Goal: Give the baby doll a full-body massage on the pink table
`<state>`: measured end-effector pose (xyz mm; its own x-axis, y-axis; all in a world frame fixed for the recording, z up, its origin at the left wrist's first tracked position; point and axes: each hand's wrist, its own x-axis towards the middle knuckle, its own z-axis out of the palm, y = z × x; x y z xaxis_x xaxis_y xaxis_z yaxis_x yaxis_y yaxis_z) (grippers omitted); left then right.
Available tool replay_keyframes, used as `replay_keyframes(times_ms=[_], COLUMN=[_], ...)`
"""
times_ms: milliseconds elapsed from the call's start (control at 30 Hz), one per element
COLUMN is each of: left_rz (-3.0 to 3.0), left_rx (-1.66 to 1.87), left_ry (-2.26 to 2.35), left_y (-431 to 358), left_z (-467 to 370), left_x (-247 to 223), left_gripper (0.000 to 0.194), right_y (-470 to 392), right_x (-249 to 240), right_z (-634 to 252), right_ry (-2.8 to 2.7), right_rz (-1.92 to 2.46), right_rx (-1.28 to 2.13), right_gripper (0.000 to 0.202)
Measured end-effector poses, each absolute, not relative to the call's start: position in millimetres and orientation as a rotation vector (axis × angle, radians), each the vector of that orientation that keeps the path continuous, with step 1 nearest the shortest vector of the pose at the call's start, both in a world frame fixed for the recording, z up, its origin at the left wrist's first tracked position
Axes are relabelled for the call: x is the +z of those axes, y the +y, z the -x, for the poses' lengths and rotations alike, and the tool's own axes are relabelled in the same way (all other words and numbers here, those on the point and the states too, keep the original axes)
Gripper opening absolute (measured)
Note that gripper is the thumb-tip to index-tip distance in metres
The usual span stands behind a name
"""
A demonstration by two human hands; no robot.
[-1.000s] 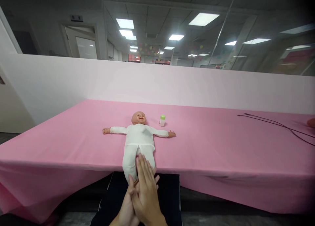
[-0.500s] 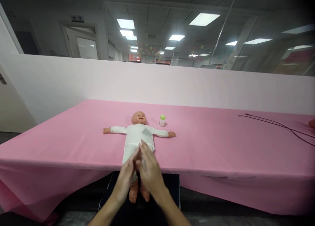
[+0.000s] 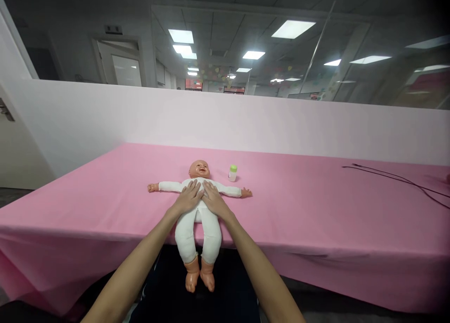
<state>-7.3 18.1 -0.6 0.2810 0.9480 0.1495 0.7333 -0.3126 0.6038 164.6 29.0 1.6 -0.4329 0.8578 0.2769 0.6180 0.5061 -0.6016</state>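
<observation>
A baby doll (image 3: 210, 229) in a white suit lies on its back on the pink-covered table (image 3: 298, 210), arms spread and legs over the front edge. Both my palms rest flat on its torso, side by side. My left hand (image 3: 190, 197) lies on the left part of the chest with its fingers stretched out. On the right part of the chest is my right hand (image 3: 213, 198), its fingers also extended. The chest under them is hidden. A small bottle with a green cap (image 3: 232, 173) stands right of the doll's head.
Thin black cables (image 3: 397, 175) lie at the table's right side. Part of another person's hand (image 3: 448, 178) shows at the right edge. A white partition (image 3: 246, 121) with glass above runs behind the table.
My hands were held together above the doll's legs. They have moved forward, parted and come down flat on its chest. The doll's legs are now uncovered.
</observation>
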Motion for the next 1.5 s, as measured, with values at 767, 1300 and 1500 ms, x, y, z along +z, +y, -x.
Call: replay_keyframes(times_ms=[767, 1300, 1500], left_rz=[-2.18, -1.885, -2.177], left_rx=[0.728, 0.831, 0.819], left_ry=[1.464, 1.476, 1.456], left_y=[0, -52, -32], left_z=[1, 38, 0], left_x=[0, -22, -7], left_gripper=[0.084, 0.097, 0.086], right_y=[8, -16, -6], right_x=[3, -23, -20], right_z=[-155, -196, -181], right_ry=[-2.364, -2.083, -2.345], right_rz=[1.178, 1.327, 1.107], right_rx=[0.449, 0.657, 0.482], right_gripper=[0.068, 0.082, 0.072])
